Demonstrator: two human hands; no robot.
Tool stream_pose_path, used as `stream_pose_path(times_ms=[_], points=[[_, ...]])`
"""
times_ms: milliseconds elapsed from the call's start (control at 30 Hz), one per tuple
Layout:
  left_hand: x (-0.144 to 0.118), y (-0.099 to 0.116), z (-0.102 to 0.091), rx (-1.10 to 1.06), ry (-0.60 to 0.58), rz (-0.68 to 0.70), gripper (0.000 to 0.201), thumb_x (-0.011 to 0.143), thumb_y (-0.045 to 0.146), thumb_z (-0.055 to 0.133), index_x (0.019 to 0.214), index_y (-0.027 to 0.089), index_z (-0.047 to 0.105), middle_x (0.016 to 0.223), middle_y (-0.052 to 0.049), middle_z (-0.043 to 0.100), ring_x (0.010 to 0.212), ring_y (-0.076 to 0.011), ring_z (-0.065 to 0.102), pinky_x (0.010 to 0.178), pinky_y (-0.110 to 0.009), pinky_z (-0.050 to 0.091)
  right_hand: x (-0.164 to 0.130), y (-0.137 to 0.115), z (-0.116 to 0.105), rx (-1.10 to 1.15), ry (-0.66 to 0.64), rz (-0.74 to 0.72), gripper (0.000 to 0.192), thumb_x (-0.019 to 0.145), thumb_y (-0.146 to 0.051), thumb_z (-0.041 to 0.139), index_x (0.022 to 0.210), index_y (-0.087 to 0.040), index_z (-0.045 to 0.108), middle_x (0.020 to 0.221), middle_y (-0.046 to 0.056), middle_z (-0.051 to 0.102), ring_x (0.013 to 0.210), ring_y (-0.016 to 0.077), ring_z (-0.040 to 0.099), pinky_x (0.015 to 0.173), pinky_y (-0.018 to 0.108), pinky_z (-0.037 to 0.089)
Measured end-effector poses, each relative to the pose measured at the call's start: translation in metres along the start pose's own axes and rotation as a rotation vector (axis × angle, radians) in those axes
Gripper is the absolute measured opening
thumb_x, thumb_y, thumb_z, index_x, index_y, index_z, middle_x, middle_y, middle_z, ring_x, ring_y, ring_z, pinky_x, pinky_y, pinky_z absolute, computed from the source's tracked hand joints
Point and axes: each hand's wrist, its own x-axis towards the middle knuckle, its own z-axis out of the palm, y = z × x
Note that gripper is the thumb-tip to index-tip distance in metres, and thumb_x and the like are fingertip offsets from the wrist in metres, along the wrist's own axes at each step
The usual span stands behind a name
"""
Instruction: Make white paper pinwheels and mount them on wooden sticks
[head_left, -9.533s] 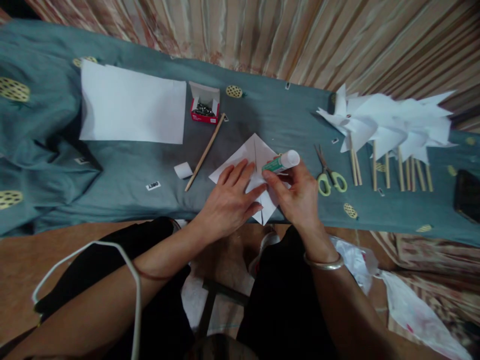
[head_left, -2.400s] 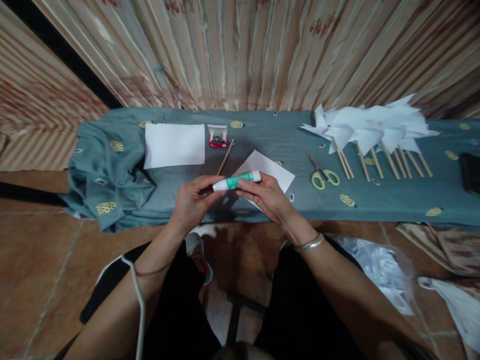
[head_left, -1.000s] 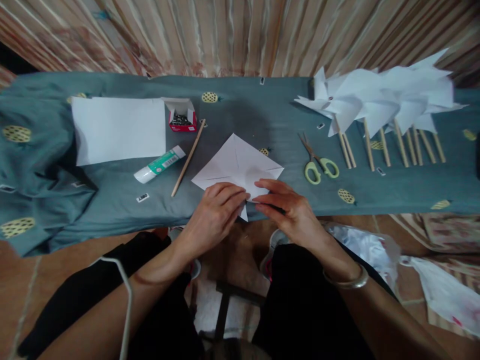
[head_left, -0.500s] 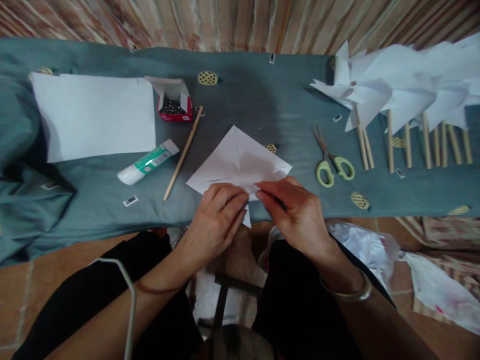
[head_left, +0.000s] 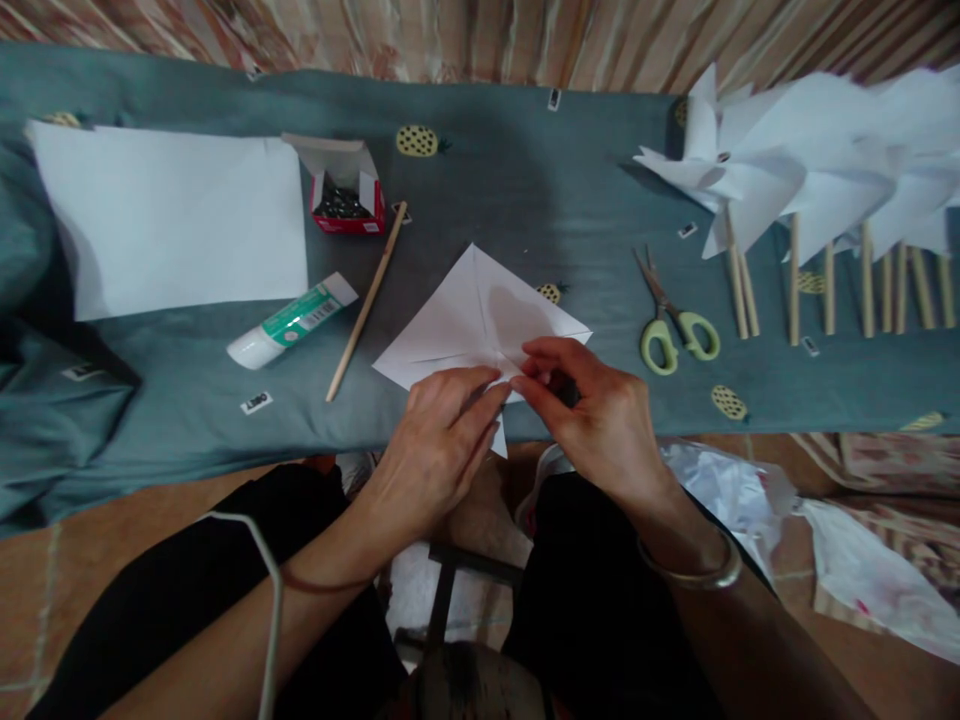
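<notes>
A square white sheet of paper (head_left: 450, 310) lies cornerwise before me, with slits or creases running from its corners toward the middle. My left hand (head_left: 446, 430) presses on its near side, fingers together at the folded-in part, gripping the paper. From the right, my right hand (head_left: 600, 410) pinches at the same spot near the centre, thumb and index finger close to the left fingertips. A pointed paper flap (head_left: 500, 440) hangs over the table's front edge below the fingers. Whatever small thing might sit between the fingertips is hidden.
Left lie a stack of white paper (head_left: 187, 225), a glue stick (head_left: 292, 320), a red box (head_left: 349, 215) of small dark items and a wooden stick (head_left: 367, 300). Right are green-handled scissors (head_left: 675, 325) and several paper pinwheels (head_left: 802, 180) on sticks. Plastic bags (head_left: 727, 500) lie on the floor.
My right fingertips have shifted slightly and now meet my left fingers near the paper's centre. The whole view has moved a little; the other things lie as before.
</notes>
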Motion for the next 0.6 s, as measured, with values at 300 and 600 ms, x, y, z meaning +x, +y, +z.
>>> stream_pose_path(times_ms=[300, 600], points=[[-0.0013, -0.0001, 0.0025, 0.009, -0.019, 0.012, 0.034, 0.094, 0.014, 0.052, 0.128, 0.013, 0.052, 0.124, -0.013, 0.063, 0.114, -0.0259, 0.055, 0.096, -0.044, 0.049, 0.0019, -0.0007, 0.0029, -0.048, 0.008, -0.03, 0.018, 0.087, -0.022, 0.067, 0.104, -0.02, 0.065, 0.088, 0.002, 0.075, 0.076, 0.016, 0.07, 0.076, 0.029, 0.056], [0.0016, 0.0019, 0.0014, 0.041, -0.018, 0.021, 0.029, 0.094, 0.014, 0.052, 0.123, 0.011, 0.057, 0.121, -0.013, 0.066, 0.111, -0.0249, 0.056, 0.094, -0.042, 0.051, 0.001, -0.0004, 0.0069, -0.144, 0.039, -0.116, 0.016, 0.088, -0.022, 0.066, 0.103, -0.016, 0.065, 0.085, 0.003, 0.074, 0.074, 0.0166, 0.069, 0.071, 0.028, 0.055]])
